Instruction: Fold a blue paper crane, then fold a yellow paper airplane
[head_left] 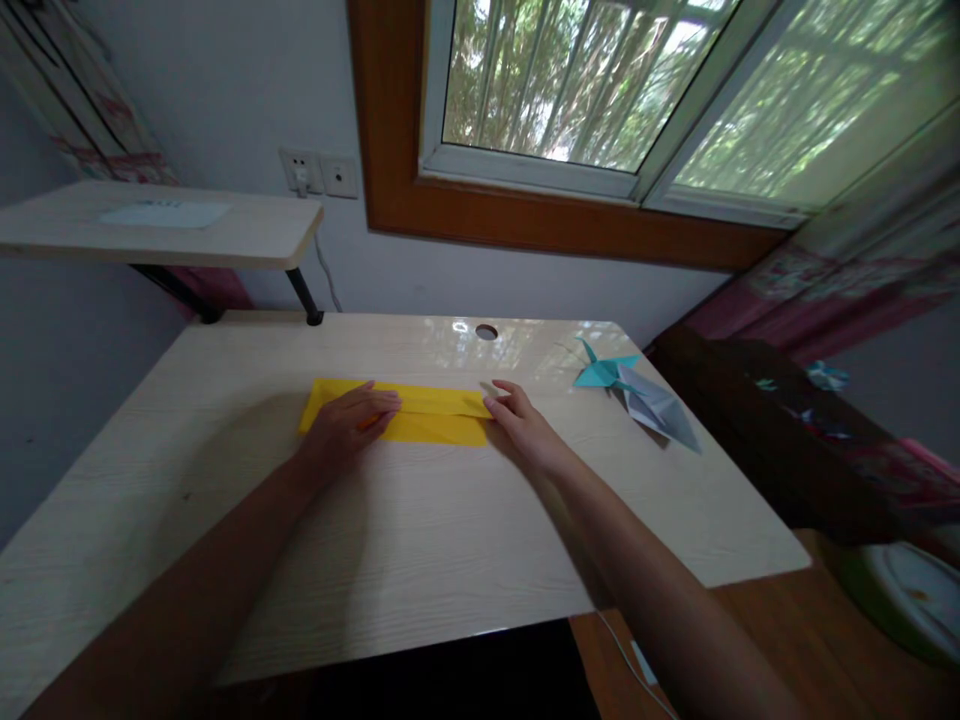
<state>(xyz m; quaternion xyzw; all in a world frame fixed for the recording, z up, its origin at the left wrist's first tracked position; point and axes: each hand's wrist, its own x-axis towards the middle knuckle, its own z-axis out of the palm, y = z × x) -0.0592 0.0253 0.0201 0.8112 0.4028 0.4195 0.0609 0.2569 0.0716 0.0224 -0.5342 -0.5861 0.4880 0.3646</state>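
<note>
A sheet of yellow paper (442,430) lies on the table, folded into a long strip with a lengthwise flap along its upper part. My left hand (349,425) rests on the strip's left portion, fingers stretched out flat and pointing right. At the right end, my right hand (517,415) pinches the flap's edge between thumb and fingers. Both hands are touching the paper. To the right sit a teal folded paper bird (600,372) and a pale grey-white folded paper piece (656,405), apart from my hands.
The light wood table (450,540) has a round cable hole (487,332) near its back edge. A raised shelf (247,235) on black legs stands at the back left, with a white sheet (165,213) on it. A wooden-framed window (555,90) is behind. A dark cabinet (780,430) stands right.
</note>
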